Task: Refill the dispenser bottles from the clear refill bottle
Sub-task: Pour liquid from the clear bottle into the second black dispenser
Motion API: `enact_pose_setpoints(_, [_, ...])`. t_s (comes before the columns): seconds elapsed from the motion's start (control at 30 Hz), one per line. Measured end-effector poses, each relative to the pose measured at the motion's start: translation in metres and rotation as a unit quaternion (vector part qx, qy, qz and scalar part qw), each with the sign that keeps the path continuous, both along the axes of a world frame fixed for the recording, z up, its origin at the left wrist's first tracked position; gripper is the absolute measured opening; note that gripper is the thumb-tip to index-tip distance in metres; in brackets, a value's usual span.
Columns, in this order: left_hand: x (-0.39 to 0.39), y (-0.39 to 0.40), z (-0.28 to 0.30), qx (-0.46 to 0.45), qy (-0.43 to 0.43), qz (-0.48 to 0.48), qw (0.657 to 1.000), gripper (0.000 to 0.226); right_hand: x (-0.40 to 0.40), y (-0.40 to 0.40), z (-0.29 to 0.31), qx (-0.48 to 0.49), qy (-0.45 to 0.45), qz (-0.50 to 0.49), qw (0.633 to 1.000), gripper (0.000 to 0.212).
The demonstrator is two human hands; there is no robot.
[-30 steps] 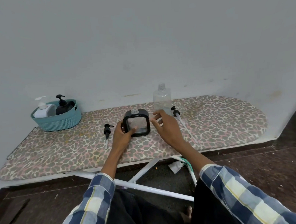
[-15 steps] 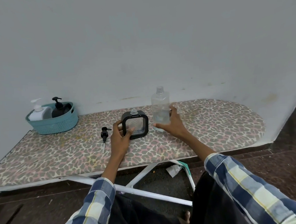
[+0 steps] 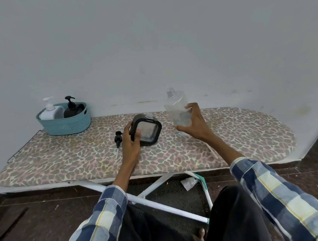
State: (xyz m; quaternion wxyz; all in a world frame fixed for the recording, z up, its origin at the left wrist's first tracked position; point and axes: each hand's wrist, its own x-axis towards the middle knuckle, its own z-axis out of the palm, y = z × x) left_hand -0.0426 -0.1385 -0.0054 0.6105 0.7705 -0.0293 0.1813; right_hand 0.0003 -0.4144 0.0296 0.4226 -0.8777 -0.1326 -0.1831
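Note:
A square black-framed dispenser bottle with an uncapped clear neck stands on the ironing board, tilted a little to the right. My left hand grips its left side. My right hand holds the clear refill bottle lifted off the board and leaning left, its open neck up. A little liquid sits in its lower part. A black pump head with its tube lies on the board left of my left hand. A second pump tube shows partly behind my right forearm.
A teal basket at the board's back left holds a white pump bottle and a black pump bottle. The wall stands right behind the board. White board legs and crumpled paper lie on the floor below.
My right hand has closed on the refill bottle, lifted it off the board and tipped it left. The square dispenser leans more to the right in my left hand.

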Motion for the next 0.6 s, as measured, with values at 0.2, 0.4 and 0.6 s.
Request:
enact_pose_setpoints(0.2, [0.003,0.001,-0.001,0.003,0.023,0.004,1.0,0.061,-0.002,-0.01,0.021,-0.126,0.024,0.029,0.991,0.087])
enact_pose_setpoints(0.4, [0.003,-0.003,-0.004,0.019,0.003,0.0,1.0,0.059,-0.01,-0.012,0.03,-0.172,0.026,0.045,0.984,0.092])
enact_pose_setpoints(0.6, [0.004,-0.003,-0.006,0.028,-0.003,0.001,1.0,0.058,-0.013,-0.014,0.036,-0.203,0.009,0.036,0.979,0.096])
